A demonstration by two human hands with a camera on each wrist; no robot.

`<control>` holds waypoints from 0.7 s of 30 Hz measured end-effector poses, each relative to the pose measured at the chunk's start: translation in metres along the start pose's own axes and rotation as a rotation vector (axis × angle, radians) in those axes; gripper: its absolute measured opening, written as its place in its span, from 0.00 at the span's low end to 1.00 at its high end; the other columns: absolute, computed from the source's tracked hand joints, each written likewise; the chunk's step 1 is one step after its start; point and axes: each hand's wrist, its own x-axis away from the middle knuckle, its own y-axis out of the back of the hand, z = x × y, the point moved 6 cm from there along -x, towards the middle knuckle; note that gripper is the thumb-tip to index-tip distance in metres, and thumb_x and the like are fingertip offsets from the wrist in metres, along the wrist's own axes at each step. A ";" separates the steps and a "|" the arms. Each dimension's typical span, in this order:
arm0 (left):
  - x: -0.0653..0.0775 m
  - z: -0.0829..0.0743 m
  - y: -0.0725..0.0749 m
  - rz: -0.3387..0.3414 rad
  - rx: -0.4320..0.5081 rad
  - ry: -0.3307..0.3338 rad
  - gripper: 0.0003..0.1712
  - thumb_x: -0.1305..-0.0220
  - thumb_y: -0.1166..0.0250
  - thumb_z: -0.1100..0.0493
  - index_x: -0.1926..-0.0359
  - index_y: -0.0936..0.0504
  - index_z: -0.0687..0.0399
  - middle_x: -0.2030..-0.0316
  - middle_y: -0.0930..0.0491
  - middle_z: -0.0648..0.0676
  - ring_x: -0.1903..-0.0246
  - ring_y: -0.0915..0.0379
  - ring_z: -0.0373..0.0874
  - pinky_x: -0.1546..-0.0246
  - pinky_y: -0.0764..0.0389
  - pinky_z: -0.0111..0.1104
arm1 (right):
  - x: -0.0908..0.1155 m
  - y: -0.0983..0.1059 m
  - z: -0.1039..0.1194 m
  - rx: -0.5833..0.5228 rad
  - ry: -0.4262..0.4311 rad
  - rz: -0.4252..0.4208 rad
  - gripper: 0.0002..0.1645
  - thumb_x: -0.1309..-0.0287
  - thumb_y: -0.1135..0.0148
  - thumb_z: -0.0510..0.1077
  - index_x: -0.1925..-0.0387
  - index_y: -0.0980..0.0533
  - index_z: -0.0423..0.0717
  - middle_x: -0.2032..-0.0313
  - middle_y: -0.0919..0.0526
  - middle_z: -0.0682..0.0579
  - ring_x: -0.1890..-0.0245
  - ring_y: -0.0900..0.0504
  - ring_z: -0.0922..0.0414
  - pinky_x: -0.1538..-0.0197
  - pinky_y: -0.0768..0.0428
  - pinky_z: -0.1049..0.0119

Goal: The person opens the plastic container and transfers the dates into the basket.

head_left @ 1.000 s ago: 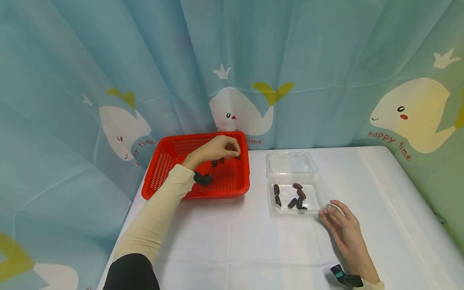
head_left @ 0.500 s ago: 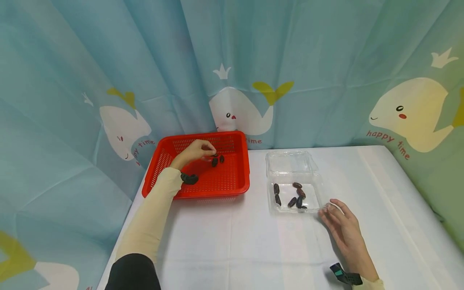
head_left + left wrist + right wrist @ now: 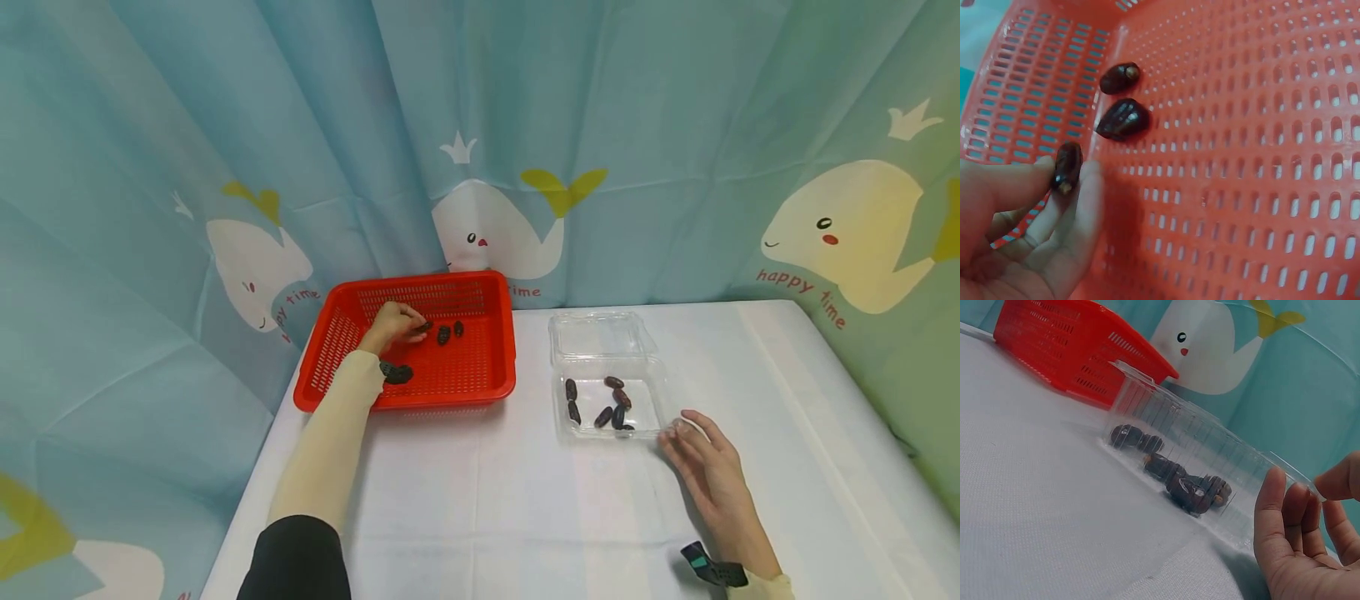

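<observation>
My left hand [image 3: 392, 327] is inside the red plastic basket [image 3: 503, 367]. In the left wrist view it pinches a dark brown date [image 3: 1068, 166] between thumb and fingers, near the basket's slotted wall. Two more dates, a smaller one [image 3: 1120, 78] and a wider one [image 3: 1125, 119], lie on the basket floor just beyond. To the right, a clear hinged plastic box [image 3: 649, 401] stands with its lid folded back, several dates [image 3: 622, 399] inside. The thumb and fingers of my right hand [image 3: 712, 479] hold the box's near right corner, gripping its rim in the right wrist view.
A white cloth [image 3: 555, 517] covers the table. Behind and to the sides hangs a blue-green curtain [image 3: 660, 150] with whale prints, close behind the basket. The raised clear lid [image 3: 602, 336] lies toward the back of the table.
My left hand has moved left within the basket, away from its right end, and lowered toward the left of the two loose dates. The right hand stays at the box corner.
</observation>
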 end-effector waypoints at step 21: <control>-0.006 0.005 -0.008 -0.170 -0.413 0.026 0.23 0.36 0.50 0.66 0.87 0.40 0.46 0.88 0.35 0.47 0.83 0.28 0.43 0.77 0.27 0.31 | 0.000 0.003 -0.002 -0.016 0.030 0.039 0.22 0.24 0.42 0.40 0.35 0.36 0.50 0.59 0.20 0.62 0.55 0.15 0.68 0.44 0.16 0.74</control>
